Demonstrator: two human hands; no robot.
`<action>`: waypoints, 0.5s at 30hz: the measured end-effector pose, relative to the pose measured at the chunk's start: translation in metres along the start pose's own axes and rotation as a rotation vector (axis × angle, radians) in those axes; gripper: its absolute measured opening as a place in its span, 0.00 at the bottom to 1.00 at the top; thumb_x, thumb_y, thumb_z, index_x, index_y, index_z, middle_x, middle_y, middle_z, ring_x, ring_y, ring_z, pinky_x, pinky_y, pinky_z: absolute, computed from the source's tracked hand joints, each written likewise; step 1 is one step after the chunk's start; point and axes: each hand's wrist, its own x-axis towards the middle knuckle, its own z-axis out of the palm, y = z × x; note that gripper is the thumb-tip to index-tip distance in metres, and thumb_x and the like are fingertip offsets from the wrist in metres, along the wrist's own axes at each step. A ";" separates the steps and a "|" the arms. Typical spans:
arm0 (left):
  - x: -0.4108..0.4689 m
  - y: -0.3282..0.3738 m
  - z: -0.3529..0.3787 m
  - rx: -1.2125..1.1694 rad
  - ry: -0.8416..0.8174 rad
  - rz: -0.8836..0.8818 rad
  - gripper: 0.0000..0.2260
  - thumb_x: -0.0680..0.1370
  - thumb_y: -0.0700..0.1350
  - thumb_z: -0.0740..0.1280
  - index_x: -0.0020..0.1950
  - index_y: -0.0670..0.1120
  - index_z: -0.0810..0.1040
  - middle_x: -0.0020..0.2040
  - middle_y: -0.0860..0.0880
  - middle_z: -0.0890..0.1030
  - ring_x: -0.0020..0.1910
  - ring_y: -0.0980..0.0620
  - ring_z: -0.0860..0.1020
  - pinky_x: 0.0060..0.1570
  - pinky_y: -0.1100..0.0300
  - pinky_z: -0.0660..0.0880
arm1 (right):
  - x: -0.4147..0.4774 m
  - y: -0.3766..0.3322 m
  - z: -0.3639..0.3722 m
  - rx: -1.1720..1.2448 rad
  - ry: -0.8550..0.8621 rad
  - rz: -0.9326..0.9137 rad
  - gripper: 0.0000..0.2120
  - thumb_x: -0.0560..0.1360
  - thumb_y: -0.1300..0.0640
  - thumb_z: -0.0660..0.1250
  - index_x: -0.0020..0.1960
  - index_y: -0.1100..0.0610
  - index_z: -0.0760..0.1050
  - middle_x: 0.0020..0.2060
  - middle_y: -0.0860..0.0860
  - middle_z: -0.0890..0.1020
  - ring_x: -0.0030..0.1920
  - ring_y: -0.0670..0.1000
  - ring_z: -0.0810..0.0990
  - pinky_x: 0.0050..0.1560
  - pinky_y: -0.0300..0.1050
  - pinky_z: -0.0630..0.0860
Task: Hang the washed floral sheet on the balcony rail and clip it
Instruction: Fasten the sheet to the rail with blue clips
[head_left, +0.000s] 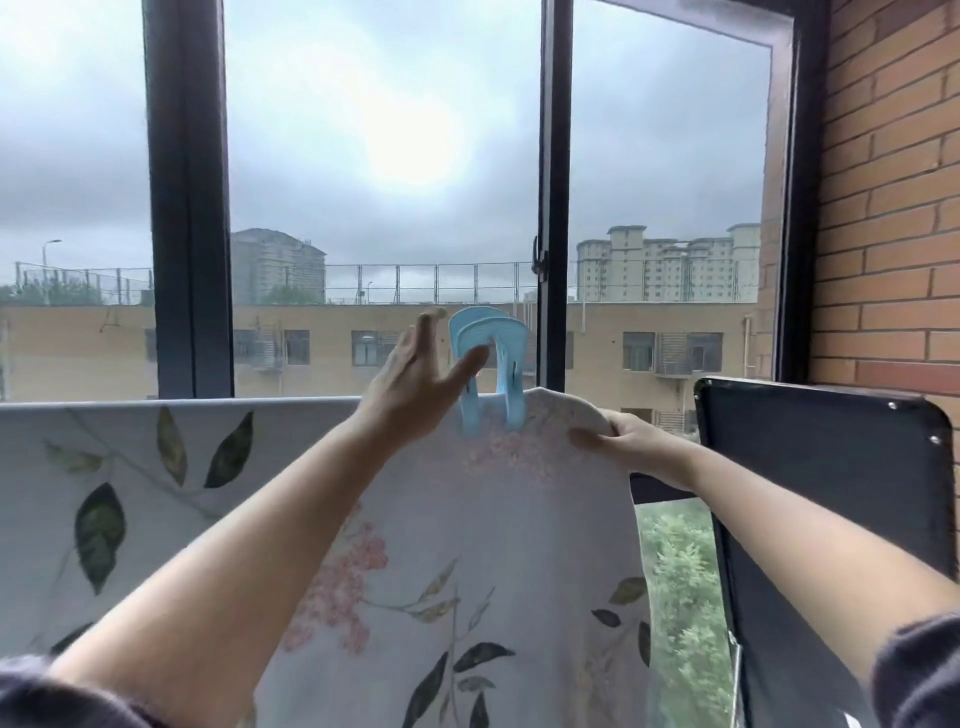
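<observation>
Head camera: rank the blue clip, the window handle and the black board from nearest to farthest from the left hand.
1. Blue clip, right beside the left hand, on the floral sheet at its top edge.
2. Window handle, above and to the right.
3. Black board, far right by the brick wall.
</observation>
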 end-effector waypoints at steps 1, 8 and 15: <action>0.010 0.007 0.001 -0.089 -0.055 -0.016 0.37 0.72 0.68 0.60 0.73 0.49 0.54 0.73 0.43 0.63 0.70 0.45 0.64 0.65 0.50 0.62 | 0.000 0.004 0.001 0.008 -0.012 -0.001 0.10 0.76 0.48 0.67 0.54 0.52 0.76 0.43 0.49 0.83 0.42 0.45 0.82 0.40 0.37 0.76; 0.040 0.008 0.009 -0.227 -0.134 -0.169 0.34 0.67 0.68 0.66 0.65 0.48 0.68 0.52 0.48 0.80 0.49 0.51 0.79 0.50 0.56 0.74 | 0.003 0.026 -0.008 0.022 -0.113 -0.005 0.10 0.76 0.49 0.66 0.52 0.53 0.79 0.49 0.53 0.84 0.50 0.51 0.83 0.47 0.41 0.78; 0.043 0.029 0.012 -0.133 -0.303 -0.162 0.05 0.78 0.54 0.62 0.52 0.55 0.72 0.47 0.55 0.78 0.46 0.61 0.76 0.48 0.63 0.72 | 0.011 0.058 -0.016 -0.037 -0.307 -0.001 0.14 0.71 0.55 0.73 0.56 0.54 0.79 0.53 0.50 0.83 0.54 0.49 0.81 0.58 0.49 0.77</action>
